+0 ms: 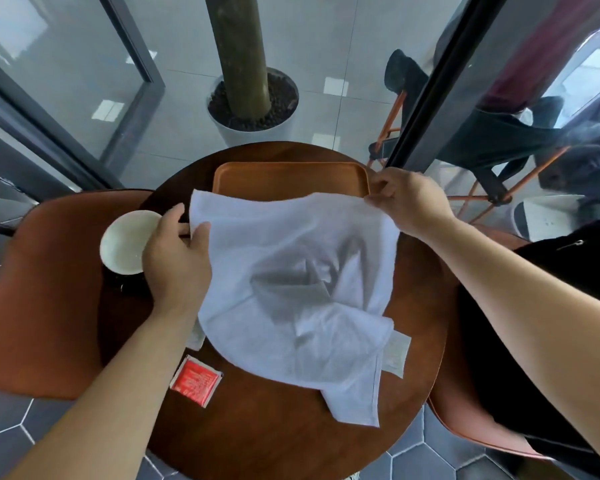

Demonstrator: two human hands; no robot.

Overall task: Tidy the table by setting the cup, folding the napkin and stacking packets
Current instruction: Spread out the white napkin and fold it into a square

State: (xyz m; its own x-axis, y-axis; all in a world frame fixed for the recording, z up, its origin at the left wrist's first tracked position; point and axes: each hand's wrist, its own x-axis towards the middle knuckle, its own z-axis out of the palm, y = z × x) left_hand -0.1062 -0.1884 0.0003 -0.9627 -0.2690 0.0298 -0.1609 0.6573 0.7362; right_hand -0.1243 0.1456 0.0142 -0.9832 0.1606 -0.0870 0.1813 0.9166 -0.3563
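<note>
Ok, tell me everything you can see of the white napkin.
The napkin is white cloth, rumpled and creased at its middle. The left hand and right hand each pinch a far corner, holding its far edge over the orange tray. Its near part lies on the wooden table, one corner trailing toward the near edge, overlapping a pale packet at its right.

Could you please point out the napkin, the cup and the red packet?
napkin point(291, 258): head view, middle of the cloth.
cup point(125, 240): head view, pale inside.
red packet point(194, 379): head view, centre of red face.
</note>
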